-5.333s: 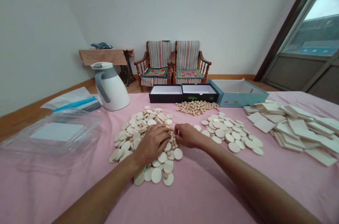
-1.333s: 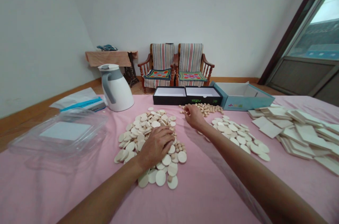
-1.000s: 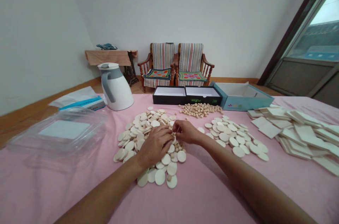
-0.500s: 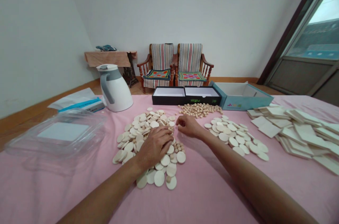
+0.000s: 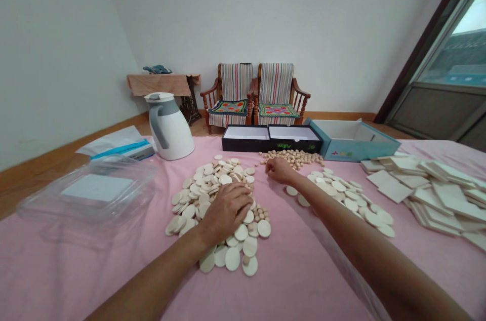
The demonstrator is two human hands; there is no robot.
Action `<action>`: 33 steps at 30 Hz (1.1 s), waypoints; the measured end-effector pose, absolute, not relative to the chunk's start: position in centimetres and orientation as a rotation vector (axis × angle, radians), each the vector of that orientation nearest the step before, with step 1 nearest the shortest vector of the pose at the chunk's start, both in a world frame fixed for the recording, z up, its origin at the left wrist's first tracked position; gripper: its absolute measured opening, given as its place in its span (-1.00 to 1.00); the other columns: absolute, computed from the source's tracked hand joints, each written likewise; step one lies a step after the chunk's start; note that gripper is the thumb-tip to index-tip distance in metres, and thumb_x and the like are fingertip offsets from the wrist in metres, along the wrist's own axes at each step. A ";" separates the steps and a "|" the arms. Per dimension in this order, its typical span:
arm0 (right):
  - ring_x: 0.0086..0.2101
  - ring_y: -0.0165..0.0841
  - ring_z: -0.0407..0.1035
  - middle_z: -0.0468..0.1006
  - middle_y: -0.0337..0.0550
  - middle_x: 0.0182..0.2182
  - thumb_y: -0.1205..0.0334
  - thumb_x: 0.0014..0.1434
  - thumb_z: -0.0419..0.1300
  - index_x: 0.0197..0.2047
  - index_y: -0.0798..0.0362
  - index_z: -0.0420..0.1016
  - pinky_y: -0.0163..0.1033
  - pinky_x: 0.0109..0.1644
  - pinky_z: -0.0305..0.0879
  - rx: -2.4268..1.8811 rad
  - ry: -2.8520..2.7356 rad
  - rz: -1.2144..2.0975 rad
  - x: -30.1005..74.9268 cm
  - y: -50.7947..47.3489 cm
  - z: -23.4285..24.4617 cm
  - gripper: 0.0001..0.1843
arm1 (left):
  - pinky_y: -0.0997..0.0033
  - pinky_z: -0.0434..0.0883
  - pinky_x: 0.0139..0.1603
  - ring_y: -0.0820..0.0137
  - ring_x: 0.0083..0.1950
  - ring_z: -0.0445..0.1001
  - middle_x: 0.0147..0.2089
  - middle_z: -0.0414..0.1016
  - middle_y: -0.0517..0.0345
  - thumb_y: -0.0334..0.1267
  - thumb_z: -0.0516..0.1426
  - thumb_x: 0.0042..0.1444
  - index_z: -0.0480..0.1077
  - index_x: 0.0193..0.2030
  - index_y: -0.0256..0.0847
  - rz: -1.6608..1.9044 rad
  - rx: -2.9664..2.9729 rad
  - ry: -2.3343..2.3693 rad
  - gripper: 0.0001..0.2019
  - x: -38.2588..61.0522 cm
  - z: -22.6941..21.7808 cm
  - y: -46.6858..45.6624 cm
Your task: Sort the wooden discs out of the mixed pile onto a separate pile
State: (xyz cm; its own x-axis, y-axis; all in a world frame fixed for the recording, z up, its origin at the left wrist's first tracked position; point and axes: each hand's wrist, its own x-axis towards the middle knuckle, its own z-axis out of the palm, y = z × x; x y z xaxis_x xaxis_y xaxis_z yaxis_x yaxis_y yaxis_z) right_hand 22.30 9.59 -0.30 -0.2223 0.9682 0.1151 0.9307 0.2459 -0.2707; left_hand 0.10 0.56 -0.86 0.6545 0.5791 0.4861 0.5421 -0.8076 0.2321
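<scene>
My left hand [image 5: 227, 209] lies palm down on a mixed heap of round wooden discs [image 5: 190, 192], its fingers laid out over them and the fingertips partly hidden. Among those discs, just right of the hand, sit several small wooden beads [image 5: 261, 213]. My right hand [image 5: 281, 170] is closed, fingers curled in, above the cloth at the near left edge of a pile of wooden beads [image 5: 299, 158]. What its fingers hold is hidden. A second group of wooden discs [image 5: 351, 204] lies to the right, partly behind my right forearm.
Behind the beads stand a black two-part box [image 5: 243, 145] and a light blue box [image 5: 360, 153]. Square wooden boards [image 5: 436, 184] are heaped at the right. A white jug [image 5: 176, 133], a clear plastic package [image 5: 91, 194] and a blue-edged packet [image 5: 125, 150] occupy the left. Pink cloth [image 5: 304, 270] covers the table.
My right hand has moved away from the disc heap, rightward and slightly farther back, toward the bead pile. My left hand stays on the discs. The whole view has shifted slightly.
</scene>
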 end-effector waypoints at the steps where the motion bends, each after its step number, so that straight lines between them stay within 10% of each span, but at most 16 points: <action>1: -0.34 -0.38 0.41 0.59 -0.11 -0.39 0.52 -0.06 0.10 -0.35 0.13 0.58 -0.38 -0.29 0.18 -1.760 -2.284 0.222 22.2 9.4 -0.2 -0.73 | 0.05 0.23 0.17 0.23 0.16 0.30 0.00 0.49 0.04 -0.35 0.05 0.20 0.46 -0.16 -0.17 0.852 2.797 0.948 -0.83 0.1 -0.8 0.6; 7: -0.34 -0.37 0.41 0.57 -0.11 -0.41 0.55 -0.07 0.13 -0.42 0.11 0.57 -0.38 -0.28 0.20 -1.781 -2.317 0.206 22.4 9.7 0.7 -0.77 | 0.05 0.24 0.17 0.23 0.16 0.30 -0.01 0.49 0.04 -0.34 0.06 0.20 0.46 -0.15 -0.17 0.859 2.794 0.948 -0.83 0.1 -0.8 0.6; 14: -0.10 -0.22 0.35 0.45 0.14 -0.11 0.44 0.16 0.03 -0.03 0.15 0.48 -0.21 -0.02 0.17 -1.862 -2.116 -0.011 21.8 12.5 2.0 -0.66 | 0.04 0.26 0.16 0.22 0.15 0.31 -0.04 0.50 0.02 -0.34 0.06 0.19 0.47 -0.17 -0.17 0.893 2.791 0.939 -0.83 0.1 -0.9 0.6; 33: -0.28 -0.31 0.34 0.48 -0.02 -0.31 0.44 0.13 0.03 -0.29 0.12 0.49 -0.28 -0.19 0.19 -1.709 -2.128 0.128 22.1 5.5 1.6 -0.79 | 0.05 0.24 0.18 0.23 0.14 0.31 -0.01 0.49 0.04 -0.37 0.07 0.17 0.46 -0.15 -0.17 0.874 2.820 0.907 -0.82 0.0 -0.9 0.6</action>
